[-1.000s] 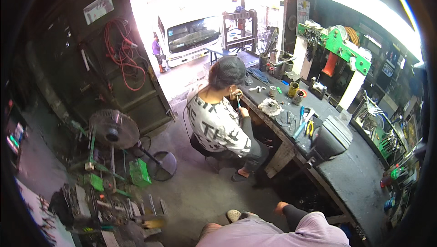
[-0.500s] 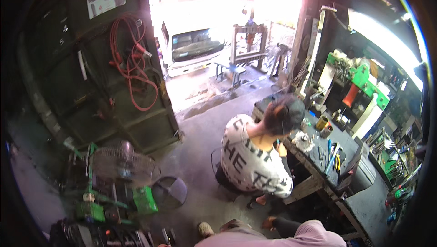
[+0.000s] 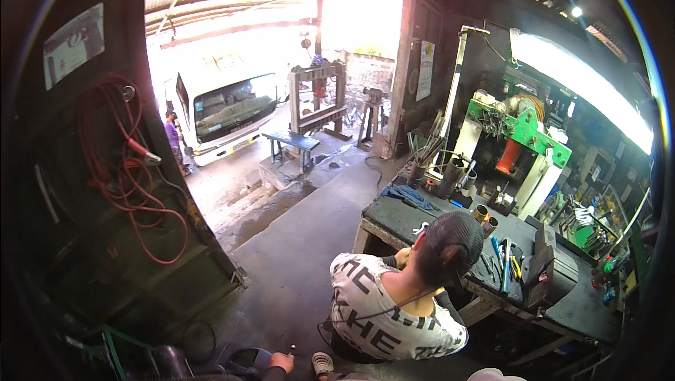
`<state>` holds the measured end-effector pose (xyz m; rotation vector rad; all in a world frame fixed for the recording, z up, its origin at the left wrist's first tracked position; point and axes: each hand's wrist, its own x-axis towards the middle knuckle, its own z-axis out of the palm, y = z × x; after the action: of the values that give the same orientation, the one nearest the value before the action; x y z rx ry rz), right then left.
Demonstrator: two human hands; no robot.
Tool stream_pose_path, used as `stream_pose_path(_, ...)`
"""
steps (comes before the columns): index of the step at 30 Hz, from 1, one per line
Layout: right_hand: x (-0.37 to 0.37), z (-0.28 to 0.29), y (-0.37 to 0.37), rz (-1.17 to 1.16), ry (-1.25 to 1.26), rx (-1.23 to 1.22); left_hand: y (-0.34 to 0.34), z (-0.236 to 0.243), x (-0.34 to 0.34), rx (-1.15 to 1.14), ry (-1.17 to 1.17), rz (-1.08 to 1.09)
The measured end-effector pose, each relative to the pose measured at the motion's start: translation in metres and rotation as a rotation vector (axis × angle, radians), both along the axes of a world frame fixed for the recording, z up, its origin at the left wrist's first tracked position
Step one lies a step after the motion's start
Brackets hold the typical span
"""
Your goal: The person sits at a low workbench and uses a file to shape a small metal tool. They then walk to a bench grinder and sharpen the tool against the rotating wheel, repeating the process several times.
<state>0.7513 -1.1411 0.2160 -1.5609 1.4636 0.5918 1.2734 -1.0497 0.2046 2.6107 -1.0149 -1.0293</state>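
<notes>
The left grip (image 3: 283,362) clenched a slim object (image 3: 292,349), tip jutting above, likely for steadiness; the right grip was unseen. Well rightward of the object, tools (image 3: 506,264) lay grouped on the surface (image 3: 389,215), presumably for reach.

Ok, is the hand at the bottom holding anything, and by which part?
Yes, the left hand holds a small thin thing, too small to name. It seems held near one end, hidden in the hand; the other pokes out.

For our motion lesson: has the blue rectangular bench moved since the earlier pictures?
No: the blue bench still stands front-left of the grey metal press frame.
</notes>
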Motion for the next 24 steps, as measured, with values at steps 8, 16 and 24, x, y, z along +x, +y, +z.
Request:
stream_pose_path(8, 0.146, 0.24, -0.169, -0.256, -0.213, -1.6, -0.099, -0.023, 0.147, -0.131, -0.145, 0.367)
stream_pose_path(16, 0.197, 0.331, -0.246, -0.469, 0.346, -2.341, -0.063, -0.064, 0.253, 0.124, -0.237, 0.193)
stream_pose_path(24, 0.251, 0.396, -0.26, -0.389, 0.951, -2.26, -0.161, -0.11, 0.368, -0.25, -0.289, -0.314)
